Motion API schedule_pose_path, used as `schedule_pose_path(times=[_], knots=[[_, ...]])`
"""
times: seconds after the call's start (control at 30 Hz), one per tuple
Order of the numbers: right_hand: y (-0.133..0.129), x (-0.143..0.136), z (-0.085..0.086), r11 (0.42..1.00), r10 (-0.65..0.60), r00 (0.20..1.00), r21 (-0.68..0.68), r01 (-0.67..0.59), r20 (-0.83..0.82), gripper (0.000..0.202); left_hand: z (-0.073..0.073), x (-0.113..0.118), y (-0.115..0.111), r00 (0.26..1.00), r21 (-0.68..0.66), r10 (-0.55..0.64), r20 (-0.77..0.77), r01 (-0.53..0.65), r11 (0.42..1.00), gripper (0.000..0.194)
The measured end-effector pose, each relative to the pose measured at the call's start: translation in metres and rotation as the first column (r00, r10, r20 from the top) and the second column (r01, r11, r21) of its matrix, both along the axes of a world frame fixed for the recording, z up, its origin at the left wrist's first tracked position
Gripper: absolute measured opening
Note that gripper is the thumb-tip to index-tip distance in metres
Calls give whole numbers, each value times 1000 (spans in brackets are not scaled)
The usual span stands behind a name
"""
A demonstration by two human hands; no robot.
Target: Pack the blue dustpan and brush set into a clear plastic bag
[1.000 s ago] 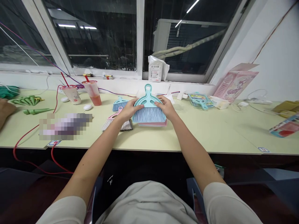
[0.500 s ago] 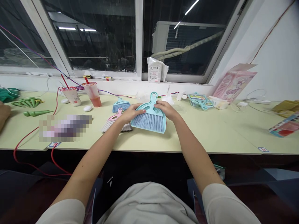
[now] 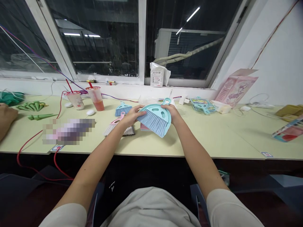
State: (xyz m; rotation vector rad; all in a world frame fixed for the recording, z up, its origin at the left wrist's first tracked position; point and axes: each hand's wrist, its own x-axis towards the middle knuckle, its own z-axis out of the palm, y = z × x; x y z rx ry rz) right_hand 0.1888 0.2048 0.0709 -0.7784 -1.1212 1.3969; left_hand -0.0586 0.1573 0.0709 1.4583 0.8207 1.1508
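Rotated since the earlier frame, the blue broom-and-dustpan set (image 3: 155, 121) slants above the desk (image 3: 203, 135), gripped between left hand (image 3: 132, 116) and right hand (image 3: 172, 113). Further turning would call for firm support at both edges.

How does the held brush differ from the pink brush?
The held brush has a light-blue body and blue bristles; the pink brush has a pink handle and whitish bristles.
The held brush is gripped by the left hand and right hand; the pink brush lies on the table, partly behind the left arm.
Both have spread bristles.
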Motion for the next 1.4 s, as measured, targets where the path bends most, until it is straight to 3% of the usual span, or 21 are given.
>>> schedule_pose_path(times=[0.13, 0.2, 0.27, 0.33, 0.4, 0.57, 0.7, 0.8, 0.93, 1.0, 1.1, 1.23, 1.33, 1.4], knots=[[19, 10, -5, 993, -106, 984, -66, 98, -145, 20, -5, -4, 10, 985, 99, 165, 47, -169, 981, 40], [29, 16, -6, 985, -166, 965, -80, 152, -202, 19, -10, -7, 16, 936, 245, 351, -31, -333, 910, 25], [36, 26, -6, 973, -230, 941, -78, 218, -247, 16, -17, -11, 20, 816, 464, 551, -175, -425, 777, 13], [38, 40, -5, 960, -279, 921, -67, 271, -273, 13, -22, -14, 22, 661, 640, 689, -297, -398, 657, 9], [37, 60, -3, 947, -318, 904, -46, 318, -287, 12, -24, -16, 22, 559, 701, 739, -376, -350, 621, 14], [23, 124, -10, 872, -471, 811, -44, 488, -347, 12, -22, -17, 22, 485, 674, 734, -475, -336, 658, 23], [18, 154, -33, 836, -548, 774, -207, 507, -316, 13, -21, -22, 25, 362, 639, 737, -570, -368, 675, 28], [20, 153, -49, 821, -555, 787, -330, 465, -271, 11, -27, -26, 29, 303, 620, 685, -662, -291, 729, 36], [21, 139, -57, 856, -491, 823, -330, 397, -284, 10, -38, -28, 40, 282, 590, 586, -760, -81, 803, 45], [21, 133, -58, 869, -467, 838, -319, 377, -281, 10, -36, -28, 53, 244, 543, 552, -797, -111, 833, 43], [18, 126, -58, 880, -447, 852, -307, 363, -273, 11, -23, -26, 79, 166, 405, 451, -877, -251, 879, 31], [13, 119, -56, 900, -408, 866, -286, 329, -288, 15, -9, -17, 107, 156, 288, 334, -929, -259, 922, 24], [9, 115, -53, 915, -374, 877, -276, 296, -300, 19, -10, -6, 115, 100, 277, 312, -945, -267, 923, 31], [7, 114, -51, 918, -363, 884, -278, 284, -295, 20, -15, -1, 117, 114, 296, 337, -934, -277, 914, 35]])
